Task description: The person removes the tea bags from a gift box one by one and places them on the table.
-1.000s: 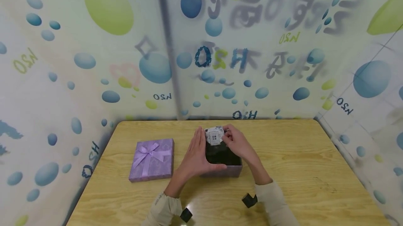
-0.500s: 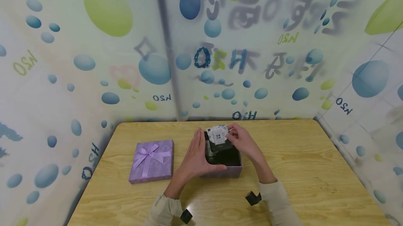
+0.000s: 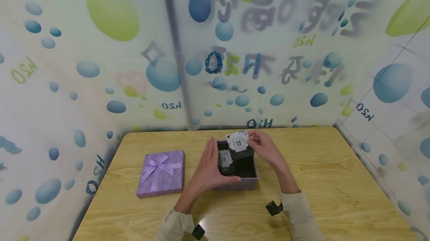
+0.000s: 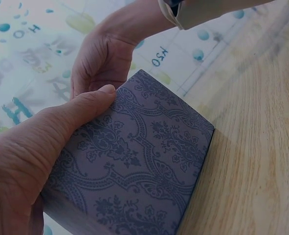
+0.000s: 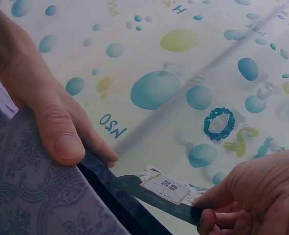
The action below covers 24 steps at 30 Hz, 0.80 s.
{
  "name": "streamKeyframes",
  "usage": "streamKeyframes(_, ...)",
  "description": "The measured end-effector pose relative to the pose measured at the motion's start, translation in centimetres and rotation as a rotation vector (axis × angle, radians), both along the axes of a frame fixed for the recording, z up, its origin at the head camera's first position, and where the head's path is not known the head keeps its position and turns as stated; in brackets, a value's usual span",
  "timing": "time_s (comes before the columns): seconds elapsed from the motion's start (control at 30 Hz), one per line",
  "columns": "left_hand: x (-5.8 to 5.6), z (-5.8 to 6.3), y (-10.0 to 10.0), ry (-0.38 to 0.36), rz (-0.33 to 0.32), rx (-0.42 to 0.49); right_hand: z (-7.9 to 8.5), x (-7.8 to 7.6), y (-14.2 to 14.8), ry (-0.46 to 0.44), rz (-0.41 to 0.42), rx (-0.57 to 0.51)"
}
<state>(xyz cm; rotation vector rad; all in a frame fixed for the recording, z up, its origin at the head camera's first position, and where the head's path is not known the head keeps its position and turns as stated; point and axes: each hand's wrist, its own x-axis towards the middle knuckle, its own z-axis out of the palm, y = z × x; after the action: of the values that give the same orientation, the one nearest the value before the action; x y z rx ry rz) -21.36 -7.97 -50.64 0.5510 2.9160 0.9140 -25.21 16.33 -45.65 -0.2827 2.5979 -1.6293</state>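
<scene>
My right hand [image 3: 266,149] pinches a flat black-and-white packet [image 3: 238,143] by its right edge, tilted over the back of an uncovered purple patterned box [image 3: 240,184]. In the right wrist view the thumb and fingers hold the packet [image 5: 166,188] at one end. A second similar packet [image 3: 225,159] lies inside the box at the left. My left hand [image 3: 209,166] rests against the box, its straight fingers along the left side and the thumb across the front edge. The left wrist view shows that thumb [image 4: 80,110] lying on the patterned front wall [image 4: 134,156].
A purple lid [image 3: 161,173] with a ribbon bow lies on the wooden table [image 3: 312,181] left of the box. Behind the table stands a wall covering [image 3: 221,95] printed with blue and green drops.
My right hand has drawn the packet up and to the right, and the second packet in the box has come into sight. The left hand has stayed on the box.
</scene>
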Motion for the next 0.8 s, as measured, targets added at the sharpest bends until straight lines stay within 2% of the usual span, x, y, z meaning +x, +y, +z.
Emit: streamKeyframes(0.8, 0.0, -0.1, 0.1, -0.021, 0.001, 0.020, -0.1, -0.8, 3.1, -0.044, -0.055, 0.003)
